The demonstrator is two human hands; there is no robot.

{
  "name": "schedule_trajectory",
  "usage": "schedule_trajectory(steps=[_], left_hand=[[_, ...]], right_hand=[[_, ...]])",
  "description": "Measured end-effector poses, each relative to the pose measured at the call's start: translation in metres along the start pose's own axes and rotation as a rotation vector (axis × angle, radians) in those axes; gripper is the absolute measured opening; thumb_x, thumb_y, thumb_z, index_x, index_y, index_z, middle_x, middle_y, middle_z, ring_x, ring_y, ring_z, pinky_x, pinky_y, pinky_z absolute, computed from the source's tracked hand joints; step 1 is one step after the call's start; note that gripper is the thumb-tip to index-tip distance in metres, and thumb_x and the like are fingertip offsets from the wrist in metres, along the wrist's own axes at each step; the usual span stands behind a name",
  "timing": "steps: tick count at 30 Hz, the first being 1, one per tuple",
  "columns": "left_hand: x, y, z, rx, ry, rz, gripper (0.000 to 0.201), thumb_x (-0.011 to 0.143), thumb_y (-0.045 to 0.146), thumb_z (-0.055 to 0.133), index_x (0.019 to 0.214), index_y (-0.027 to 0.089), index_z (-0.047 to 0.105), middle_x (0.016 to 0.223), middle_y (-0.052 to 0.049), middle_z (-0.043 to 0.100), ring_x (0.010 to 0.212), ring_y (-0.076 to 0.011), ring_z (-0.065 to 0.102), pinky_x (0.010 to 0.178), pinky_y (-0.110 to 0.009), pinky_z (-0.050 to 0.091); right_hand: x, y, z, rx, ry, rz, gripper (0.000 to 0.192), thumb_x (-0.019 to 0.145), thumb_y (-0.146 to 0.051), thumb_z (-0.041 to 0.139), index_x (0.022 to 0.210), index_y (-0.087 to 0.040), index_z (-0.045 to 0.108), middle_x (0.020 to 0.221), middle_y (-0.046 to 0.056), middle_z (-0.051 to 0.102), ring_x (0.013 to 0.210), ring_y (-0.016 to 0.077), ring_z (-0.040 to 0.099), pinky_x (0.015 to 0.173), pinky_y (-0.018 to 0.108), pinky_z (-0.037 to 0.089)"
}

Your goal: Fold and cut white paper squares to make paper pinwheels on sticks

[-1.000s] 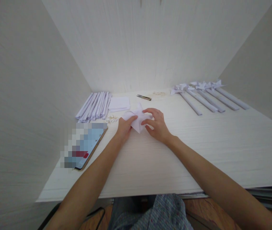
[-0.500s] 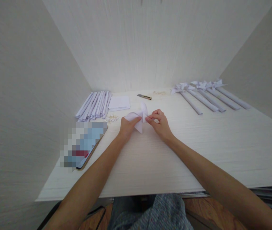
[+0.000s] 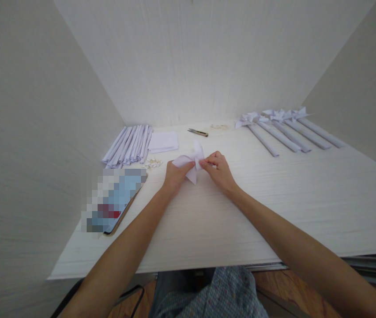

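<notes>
Pinwheel head: white folded-paper pinwheel head, held just above the white wooden table, near the middle of it.
Left hand: left hand pinches the pinwheel head's near-left blades, thumb on top.
Right hand: right hand is closed at the centre of the pinwheel head, fingertips meeting the left thumb; whether it holds a small fastener I cannot tell.
Done: row of finished white paper pinwheels on rolled paper sticks, far right of the pinwheel head.
Left: bundle of rolled white paper sticks far left of it, a stack of white paper squares beside them; so several seem yet to be made.
Nearby: small pale fasteners just left, small metal snips behind, phone at near left.
</notes>
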State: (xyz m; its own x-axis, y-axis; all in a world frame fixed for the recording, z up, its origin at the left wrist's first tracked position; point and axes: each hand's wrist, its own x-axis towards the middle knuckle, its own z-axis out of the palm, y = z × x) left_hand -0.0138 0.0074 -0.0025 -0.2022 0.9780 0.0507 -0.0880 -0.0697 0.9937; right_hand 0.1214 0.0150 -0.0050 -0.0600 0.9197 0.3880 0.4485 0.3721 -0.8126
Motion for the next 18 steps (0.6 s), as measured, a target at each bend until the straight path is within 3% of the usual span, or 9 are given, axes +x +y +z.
schedule_trajectory(steps=[18], left_hand=[[-0.0014, 0.0022, 0.0008, 0.066, 0.003, 0.008, 0.015, 0.052, 0.025, 0.07, 0.058, 0.014, 0.062, 0.056, 0.002, 0.058, 0.054, -0.0103, 0.05, 0.058, -0.024, 0.041]], right_hand=[[0.0015, 0.001, -0.0001, -0.002, 0.002, -0.011, 0.019, 0.072, -0.029, 0.059, 0.055, -0.02, 0.061, 0.068, 0.001, 0.047, 0.069, 0.0157, 0.045, 0.064, 0.032, 0.036]])
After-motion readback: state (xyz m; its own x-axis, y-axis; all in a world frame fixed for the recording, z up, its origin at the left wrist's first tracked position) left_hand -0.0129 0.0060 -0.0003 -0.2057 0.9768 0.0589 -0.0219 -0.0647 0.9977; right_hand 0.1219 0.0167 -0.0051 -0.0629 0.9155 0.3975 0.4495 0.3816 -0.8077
